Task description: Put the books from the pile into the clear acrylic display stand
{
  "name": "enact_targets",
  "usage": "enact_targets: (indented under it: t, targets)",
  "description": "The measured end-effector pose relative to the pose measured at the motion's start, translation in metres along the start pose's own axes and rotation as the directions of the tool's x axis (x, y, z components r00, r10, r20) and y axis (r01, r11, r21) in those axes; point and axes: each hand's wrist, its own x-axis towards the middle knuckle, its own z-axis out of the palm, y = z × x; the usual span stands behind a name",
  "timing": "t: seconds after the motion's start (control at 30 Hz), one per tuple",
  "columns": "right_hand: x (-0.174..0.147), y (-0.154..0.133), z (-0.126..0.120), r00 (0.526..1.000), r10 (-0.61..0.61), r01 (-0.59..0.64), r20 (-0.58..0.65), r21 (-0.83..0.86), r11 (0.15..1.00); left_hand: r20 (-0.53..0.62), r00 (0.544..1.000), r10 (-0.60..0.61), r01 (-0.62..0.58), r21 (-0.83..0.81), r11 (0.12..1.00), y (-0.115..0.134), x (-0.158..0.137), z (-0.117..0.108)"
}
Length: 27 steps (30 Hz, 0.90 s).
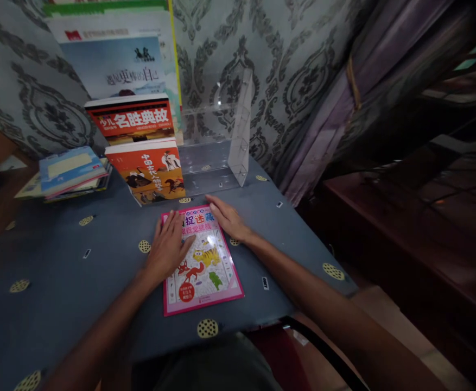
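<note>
The book (pixel 205 266) runs lengthwise away from me, my left hand (pixel 168 244) flat on it, right hand (pixel 228 218) at its far right corner, fingers outstretched, unclamped.

Left hand (pixel 167 244) and right hand (pixel 230 220) are both bare, with kinda slim, longish fingers (pixel 218 206). Forearms (pixel 298 274) are bare too, pretty lean. Only clothing I can make out is some dark grey-green fabric (pixel 217 366) down low, too murky to tell if it's shirt or shorts tbh.
</note>
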Motion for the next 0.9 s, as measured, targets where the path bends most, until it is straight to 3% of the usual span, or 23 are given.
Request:
enact_targets:
  t: [0.17,0.37,0.53,0.77,0.9]
  targets:
    - [0.005,0.005,-0.004,0.999,0.048,-0.041,-0.023,0.243,0.969,0.125,0.981,0.146,-0.13,-0.128,0.983,0.008,0.029,0.008]
    - [0.007,0.008,-0.005,1.0,0.014,-0.014,0.003,0.28,0.96,0.256,0.924,0.283,-0.222,-0.245,0.944,0.019,0.042,0.008]
    - [0.006,0.001,-0.011,0.999,0.042,-0.047,0.026,0.222,0.974,0.384,0.838,0.388,-0.31,-0.25,0.917,0.031,0.027,0.005]
    - [0.007,0.001,-0.013,0.999,0.001,-0.008,0.034,0.203,0.979,0.469,0.744,0.475,-0.346,-0.338,0.875,0.053,-0.01,-0.002]
    - [0.007,0.002,-0.014,0.998,-0.007,-0.003,0.06,0.17,0.985,0.552,0.638,0.537,-0.435,-0.317,0.843,0.065,-0.031,-0.01]
